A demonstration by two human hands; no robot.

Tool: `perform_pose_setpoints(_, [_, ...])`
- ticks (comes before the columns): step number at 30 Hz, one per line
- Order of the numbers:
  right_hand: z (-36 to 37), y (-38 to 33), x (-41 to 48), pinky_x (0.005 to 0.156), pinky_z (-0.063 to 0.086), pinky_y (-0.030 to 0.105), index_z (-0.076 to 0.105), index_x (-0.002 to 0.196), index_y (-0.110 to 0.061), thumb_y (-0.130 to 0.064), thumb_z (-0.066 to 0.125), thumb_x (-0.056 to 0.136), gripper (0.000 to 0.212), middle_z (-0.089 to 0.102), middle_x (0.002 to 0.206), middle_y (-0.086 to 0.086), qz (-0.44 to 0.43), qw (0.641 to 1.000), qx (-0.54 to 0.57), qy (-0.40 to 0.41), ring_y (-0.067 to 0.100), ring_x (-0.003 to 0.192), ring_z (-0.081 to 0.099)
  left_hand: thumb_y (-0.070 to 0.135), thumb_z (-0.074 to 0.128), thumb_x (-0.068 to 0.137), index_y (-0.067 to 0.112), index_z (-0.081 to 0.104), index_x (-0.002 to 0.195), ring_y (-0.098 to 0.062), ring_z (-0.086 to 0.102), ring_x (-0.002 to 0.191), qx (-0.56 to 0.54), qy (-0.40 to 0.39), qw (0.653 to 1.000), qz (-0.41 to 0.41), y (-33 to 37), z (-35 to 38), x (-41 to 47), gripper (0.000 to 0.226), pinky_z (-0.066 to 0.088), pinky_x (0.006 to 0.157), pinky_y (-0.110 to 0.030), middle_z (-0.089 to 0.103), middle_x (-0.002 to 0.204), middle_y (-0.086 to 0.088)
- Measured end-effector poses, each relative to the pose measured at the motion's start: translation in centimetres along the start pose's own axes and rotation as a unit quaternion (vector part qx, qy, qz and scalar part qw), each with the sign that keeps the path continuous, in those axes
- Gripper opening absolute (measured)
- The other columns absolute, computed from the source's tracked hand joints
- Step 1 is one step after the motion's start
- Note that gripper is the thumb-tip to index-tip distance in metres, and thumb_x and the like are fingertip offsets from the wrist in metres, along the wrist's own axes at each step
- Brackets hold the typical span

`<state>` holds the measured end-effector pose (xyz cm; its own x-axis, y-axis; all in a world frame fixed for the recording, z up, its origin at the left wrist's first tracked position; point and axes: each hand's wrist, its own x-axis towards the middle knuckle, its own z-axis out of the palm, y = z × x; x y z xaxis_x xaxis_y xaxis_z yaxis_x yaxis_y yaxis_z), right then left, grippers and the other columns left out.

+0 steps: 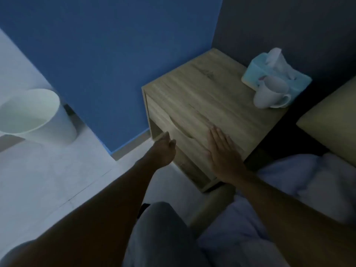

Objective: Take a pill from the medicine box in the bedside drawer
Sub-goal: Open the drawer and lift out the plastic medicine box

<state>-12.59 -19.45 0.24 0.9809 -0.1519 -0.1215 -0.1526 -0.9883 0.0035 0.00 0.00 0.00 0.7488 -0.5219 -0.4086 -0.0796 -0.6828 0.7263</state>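
Note:
A wooden bedside table (202, 89) stands in the corner between a blue wall and a dark wall. Its drawer (163, 120) is closed, with a curved cut-out grip along its top edge. My left hand (163, 149) hovers just in front of the drawer face, fingers loosely apart and holding nothing. My right hand (221, 153) lies flat, palm down, fingers spread, on the near edge of the tabletop above the drawer. No medicine box or pill is visible.
A white mug (269, 93) and a light blue tissue pack (277, 74) sit at the table's back right. A white waste bin (34, 114) stands on the pale floor at left. The bed with white bedding (308, 180) and a beige pillow (331, 120) lies at right.

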Motion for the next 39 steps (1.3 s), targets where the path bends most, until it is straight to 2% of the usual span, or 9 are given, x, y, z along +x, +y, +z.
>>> perform_pose_setpoints(8, [2.2,0.5,0.6,0.122,0.023,0.046,0.020,0.156,-0.003,-0.038,0.018,0.101,0.065,0.021,0.164,0.015,-0.001,0.996,-0.022,0.091,0.027,0.153,0.019,0.033,0.042,0.100,0.013,-0.019,0.153,-0.019,-0.015,0.150,-0.171,0.108,0.979,0.008,0.7,5.1,6.0,0.083,-0.002,0.118,-0.030,-0.020,0.163,-0.005])
perform_pose_setpoints(12, [2.5,0.6,0.4,0.123,0.021,0.045,0.022,0.156,-0.004,-0.037,0.021,0.104,0.061,0.021,0.164,0.013,-0.012,0.994,-0.008,0.110,0.024,0.153,0.018,0.031,0.049,0.096,0.016,-0.023,0.151,-0.027,0.014,0.151,-0.295,0.109,0.949,0.025,1.6,6.1,6.8,0.092,0.020,0.121,-0.049,0.006,0.164,-0.010])
perform_pose_setpoints(16, [2.6,0.8,0.5,0.123,0.020,0.043,0.025,0.155,-0.005,-0.035,0.021,0.105,0.059,0.023,0.164,0.012,-0.010,0.993,0.016,0.115,0.022,0.153,0.018,0.025,0.054,0.095,0.014,-0.023,0.150,-0.027,0.032,0.144,-0.313,0.100,0.944,0.019,1.6,5.7,6.7,0.095,0.034,0.115,-0.050,0.025,0.159,-0.011])
perform_pose_setpoints(21, [2.2,0.7,0.6,0.123,0.020,0.044,0.027,0.154,-0.004,-0.034,0.022,0.105,0.058,0.025,0.163,0.012,-0.007,0.993,0.029,0.115,0.022,0.153,0.019,0.021,0.050,0.097,0.008,-0.023,0.150,-0.029,0.026,0.147,-0.295,0.103,0.950,-0.001,1.4,5.1,5.8,0.091,0.030,0.118,-0.049,0.021,0.160,-0.014])
perform_pose_setpoints(25, [2.1,0.6,0.6,0.124,0.020,0.043,0.023,0.155,-0.004,-0.034,0.019,0.105,0.059,0.021,0.164,0.012,-0.006,0.994,0.023,0.108,0.022,0.153,0.018,0.020,0.051,0.097,0.017,-0.013,0.152,-0.024,0.038,0.136,-0.306,0.092,0.948,0.003,-1.2,4.4,4.0,0.085,0.038,0.112,-0.048,0.034,0.151,-0.006])
perform_pose_setpoints(29, [2.0,0.6,0.6,0.124,0.018,0.043,0.020,0.156,-0.005,-0.036,0.016,0.104,0.060,0.018,0.165,0.011,-0.008,0.995,0.021,0.094,0.021,0.154,0.015,0.021,0.050,0.097,0.027,-0.014,0.152,-0.013,0.043,0.126,-0.312,0.081,0.946,0.006,-3.9,3.5,1.9,0.084,0.046,0.102,-0.032,0.036,0.144,0.003])
perform_pose_setpoints(32, [2.2,0.6,0.6,0.124,0.019,0.044,0.022,0.156,-0.005,-0.035,0.018,0.104,0.060,0.021,0.164,0.012,-0.012,0.995,0.017,0.099,0.023,0.153,0.019,0.024,0.050,0.098,0.030,-0.014,0.152,-0.005,0.052,0.110,-0.301,0.075,0.951,-0.001,-5.8,2.7,0.2,0.083,0.049,0.082,-0.012,0.037,0.137,0.011])
perform_pose_setpoints(36, [2.0,0.5,0.5,0.121,0.024,0.047,0.025,0.154,-0.003,-0.033,0.022,0.103,0.059,0.025,0.163,0.015,-0.010,0.995,0.021,0.102,0.027,0.150,0.026,0.029,0.049,0.098,0.029,-0.012,0.153,-0.012,0.036,0.132,-0.278,0.077,0.958,-0.015,-7.4,1.6,-2.1,0.082,0.036,0.103,-0.030,0.025,0.157,0.003])
perform_pose_setpoints(39, [1.8,0.4,0.4,0.121,0.025,0.047,0.028,0.153,-0.001,-0.033,0.023,0.103,0.059,0.029,0.161,0.017,-0.008,0.994,0.027,0.101,0.030,0.149,0.029,0.035,0.050,0.097,0.029,-0.010,0.153,-0.017,0.029,0.141,-0.265,0.075,0.961,-0.030,-8.7,1.1,-3.2,0.082,0.033,0.103,-0.030,0.020,0.161,0.003])
